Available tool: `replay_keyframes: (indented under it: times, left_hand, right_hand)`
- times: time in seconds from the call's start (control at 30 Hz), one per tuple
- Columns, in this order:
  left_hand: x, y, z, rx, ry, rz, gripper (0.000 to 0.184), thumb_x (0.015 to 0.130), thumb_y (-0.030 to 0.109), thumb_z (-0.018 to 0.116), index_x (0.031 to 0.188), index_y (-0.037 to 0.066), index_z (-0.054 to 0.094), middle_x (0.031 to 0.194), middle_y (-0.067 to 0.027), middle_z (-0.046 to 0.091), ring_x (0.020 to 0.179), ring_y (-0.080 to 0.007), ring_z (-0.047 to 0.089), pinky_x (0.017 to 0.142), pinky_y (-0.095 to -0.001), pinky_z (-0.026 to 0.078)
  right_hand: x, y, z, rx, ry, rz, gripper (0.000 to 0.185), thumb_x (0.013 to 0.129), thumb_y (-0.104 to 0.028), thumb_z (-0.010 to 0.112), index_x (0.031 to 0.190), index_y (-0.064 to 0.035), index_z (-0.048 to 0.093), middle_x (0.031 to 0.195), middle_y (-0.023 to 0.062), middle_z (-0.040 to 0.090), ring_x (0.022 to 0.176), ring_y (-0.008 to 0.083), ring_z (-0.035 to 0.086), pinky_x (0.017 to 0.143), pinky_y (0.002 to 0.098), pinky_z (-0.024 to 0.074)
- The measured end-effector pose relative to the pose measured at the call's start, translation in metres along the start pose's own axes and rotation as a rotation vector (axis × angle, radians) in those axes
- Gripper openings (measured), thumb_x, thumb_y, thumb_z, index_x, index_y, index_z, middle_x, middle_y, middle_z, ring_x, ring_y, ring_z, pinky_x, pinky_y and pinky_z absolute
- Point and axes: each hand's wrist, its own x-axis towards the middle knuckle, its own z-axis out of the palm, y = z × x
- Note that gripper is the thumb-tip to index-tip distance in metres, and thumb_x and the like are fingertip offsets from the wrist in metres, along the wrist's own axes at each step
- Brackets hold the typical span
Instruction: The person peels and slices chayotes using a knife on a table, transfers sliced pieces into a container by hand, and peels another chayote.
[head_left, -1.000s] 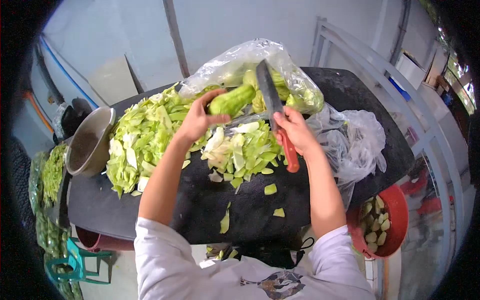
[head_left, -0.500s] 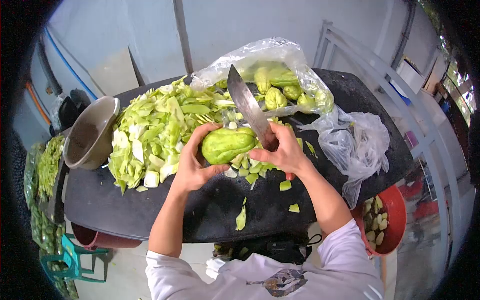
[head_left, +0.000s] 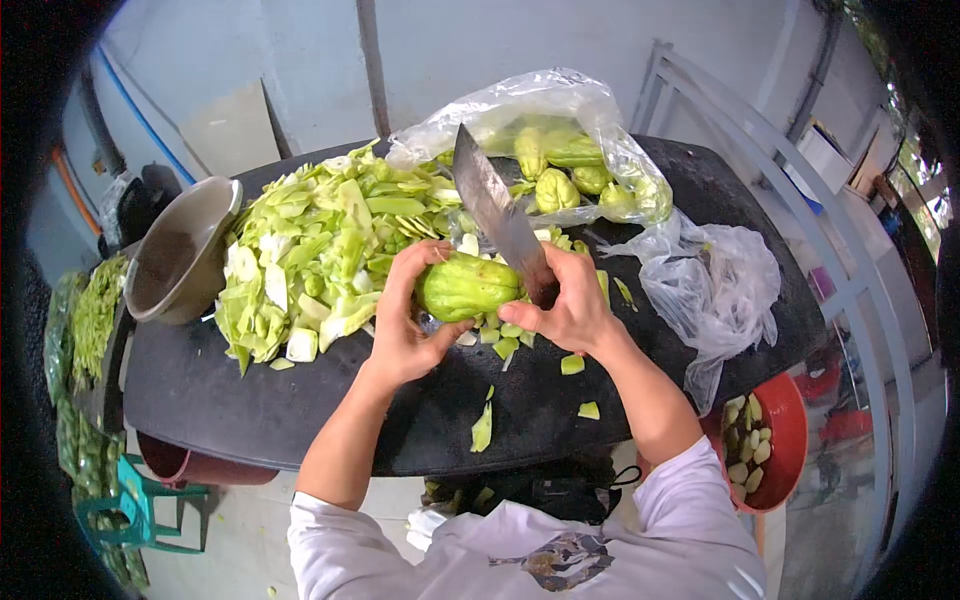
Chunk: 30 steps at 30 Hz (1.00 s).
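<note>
1. Centre of the clock, over the dark table (head_left: 220, 400): one green vegetable (head_left: 468, 287), its visible skin on, so this one looks barely begun!
2. Left hand (head_left: 405, 315) cups it from nine o'clock, fingers and thumb curved round its end.
3. Right hand (head_left: 570, 305), at three, grips the knife (head_left: 495, 200) close to the blade, thumb reaching onto the vegetable; the blade angles up towards twelve. Is the edge touching? Can't tell.
4. Plenty done, by the look of it: a big heap of cut green strips (head_left: 330, 240) between nine and ten, loose scraps (head_left: 482, 430) down at six.
5. And at four o'clock, below the table, pale pieces (head_left: 745, 450) sit in a red bucket (head_left: 793, 440).
6. What's left? Several whole vegetables (head_left: 556, 190) at one, in the clear bag (head_left: 480, 115), uncut as far as they show; a full count is impossible through the plastic.
</note>
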Motion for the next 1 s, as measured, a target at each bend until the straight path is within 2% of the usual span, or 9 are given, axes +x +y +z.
replay_keyframes:
  times: [0.3, 0.4, 0.53, 0.6, 0.63, 0.73, 0.77, 0.93, 1.0]
  left_hand:
    - [-0.002, -0.001, 0.009, 0.084, 0.193, 0.023, 0.081, 0.06, -0.007, 0.081, 0.13, 0.004, 0.042, 0.132, -0.0149, 0.046, 0.127, -0.0281, 0.046, 0.11, -0.0383, 0.034]
    - [0.004, 0.003, 0.011, 0.17, 0.228, 0.022, 0.075, 0.06, -0.005, 0.082, 0.125, 0.004, 0.046, 0.126, -0.0164, 0.051, 0.117, -0.0288, 0.053, 0.102, -0.0371, 0.042]
    - [0.004, -0.017, 0.01, -0.05, 0.321, -0.291, 0.074, 0.069, -0.002, 0.082, 0.13, 0.002, 0.041, 0.122, -0.0126, 0.053, 0.113, -0.0232, 0.055, 0.097, -0.0361, 0.046]
    - [0.005, -0.021, 0.005, -0.593, 0.423, -0.52, 0.074, 0.072, -0.003, 0.08, 0.133, 0.003, 0.04, 0.12, -0.0135, 0.055, 0.109, -0.023, 0.058, 0.094, -0.0386, 0.05]
    - [0.004, -0.02, 0.003, -0.741, 0.379, -0.571, 0.057, 0.088, 0.014, 0.07, 0.135, 0.003, 0.04, 0.126, -0.0136, 0.054, 0.115, -0.0281, 0.057, 0.097, -0.0477, 0.051]
    - [-0.002, -0.035, -0.005, -1.042, 0.316, -0.746, 0.054, 0.094, 0.033, 0.062, 0.134, 0.004, 0.042, 0.125, -0.0135, 0.055, 0.112, -0.0318, 0.059, 0.096, -0.049, 0.051]
    - [-0.005, -0.04, -0.002, -1.027, 0.35, -0.785, 0.056, 0.095, 0.043, 0.059, 0.132, 0.004, 0.045, 0.123, -0.0141, 0.057, 0.109, -0.0334, 0.06, 0.096, -0.0477, 0.051]
    - [0.003, -0.023, -0.002, -1.213, 0.418, -0.844, 0.055, 0.098, 0.048, 0.05, 0.132, 0.004, 0.047, 0.123, -0.0158, 0.059, 0.109, -0.0379, 0.06, 0.096, -0.0509, 0.051]
    - [0.004, -0.022, -0.001, -1.269, 0.365, -0.855, 0.056, 0.1, 0.049, 0.045, 0.132, 0.004, 0.047, 0.123, -0.0161, 0.059, 0.11, -0.0393, 0.06, 0.095, -0.052, 0.051]
  right_hand:
    - [0.0, -0.007, 0.015, -0.025, 0.056, 0.054, 0.054, 0.077, -0.051, 0.073, 0.085, 0.0022, 0.065, 0.06, 0.0028, 0.058, 0.056, 0.0102, 0.052, 0.052, 0.0294, 0.0415]
    - [0.0, -0.005, 0.01, -0.035, 0.023, 0.073, 0.054, 0.077, -0.051, 0.073, 0.083, 0.0019, 0.066, 0.059, 0.0028, 0.058, 0.056, 0.0099, 0.053, 0.052, 0.0293, 0.0421]
    - [0.0, -0.003, 0.015, -0.045, -0.004, 0.017, 0.054, 0.076, -0.052, 0.074, 0.077, 0.0009, 0.065, 0.059, 0.0025, 0.058, 0.057, 0.0084, 0.053, 0.052, 0.0283, 0.0426]
    - [0.001, 0.011, 0.014, -0.016, -0.051, 0.084, 0.055, 0.079, -0.052, 0.072, 0.082, 0.0027, 0.068, 0.058, 0.0077, 0.059, 0.055, 0.0129, 0.054, 0.054, 0.0325, 0.0443]
    - [0.003, 0.021, 0.015, 0.031, -0.03, 0.111, 0.056, 0.081, -0.053, 0.07, 0.08, 0.0029, 0.068, 0.058, 0.0064, 0.057, 0.055, 0.0122, 0.051, 0.052, 0.0324, 0.0419]
    - [0.006, 0.02, 0.013, 0.132, 0.06, 0.255, 0.063, 0.093, -0.056, 0.056, 0.068, 0.0019, 0.063, 0.056, 0.0043, 0.054, 0.058, 0.0109, 0.047, 0.054, 0.0322, 0.0375]
    - [0.007, 0.024, 0.009, 0.083, 0.035, 0.337, 0.064, 0.095, -0.055, 0.053, 0.068, 0.0018, 0.061, 0.056, 0.0044, 0.054, 0.057, 0.0117, 0.048, 0.055, 0.0324, 0.0381]
    - [0.01, 0.046, 0.009, 0.08, -0.006, 0.492, 0.065, 0.102, -0.053, 0.042, 0.064, -0.0015, 0.056, 0.054, 0.0032, 0.053, 0.055, 0.0125, 0.051, 0.053, 0.0301, 0.0392]
    - [0.009, 0.037, 0.003, 0.366, -0.181, 0.576, 0.058, 0.104, -0.048, 0.038, 0.07, -0.0048, 0.056, 0.053, 0.001, 0.049, 0.055, 0.0101, 0.051, 0.049, 0.0262, 0.0397]
